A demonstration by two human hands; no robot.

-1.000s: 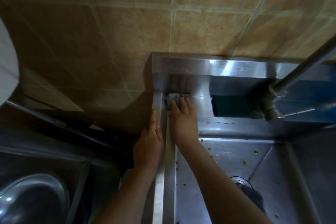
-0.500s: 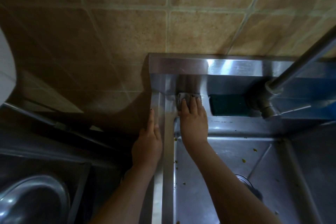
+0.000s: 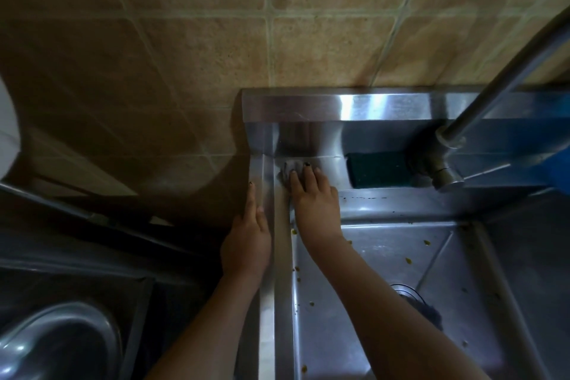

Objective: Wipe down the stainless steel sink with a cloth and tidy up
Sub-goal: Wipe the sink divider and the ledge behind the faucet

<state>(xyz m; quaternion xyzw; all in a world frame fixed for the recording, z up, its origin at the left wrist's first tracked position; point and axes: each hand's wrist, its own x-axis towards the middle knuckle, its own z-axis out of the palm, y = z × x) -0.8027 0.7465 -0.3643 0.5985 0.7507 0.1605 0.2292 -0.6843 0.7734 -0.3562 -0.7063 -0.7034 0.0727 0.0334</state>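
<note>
The stainless steel sink (image 3: 385, 256) fills the right half of the head view, with yellow food specks scattered in its basin. My right hand (image 3: 311, 203) lies flat with straight fingers on a small grey cloth (image 3: 288, 168), pressing it on the back ledge at the sink's far left corner. Only the cloth's far edge shows past my fingertips. Along the sink's left rim (image 3: 267, 287), my left hand (image 3: 248, 241) rests with fingers straight and holds nothing.
A dark green sponge (image 3: 377, 171) lies on the back ledge right of the cloth. The faucet (image 3: 444, 163) rises at the far right. A drain (image 3: 413, 299) sits in the basin floor. A steel bowl (image 3: 58, 342) is at the lower left, beyond a gap. Tiled wall behind.
My right hand slid the cloth right along the back ledge, then back left toward the corner. My left hand stayed on the rim.
</note>
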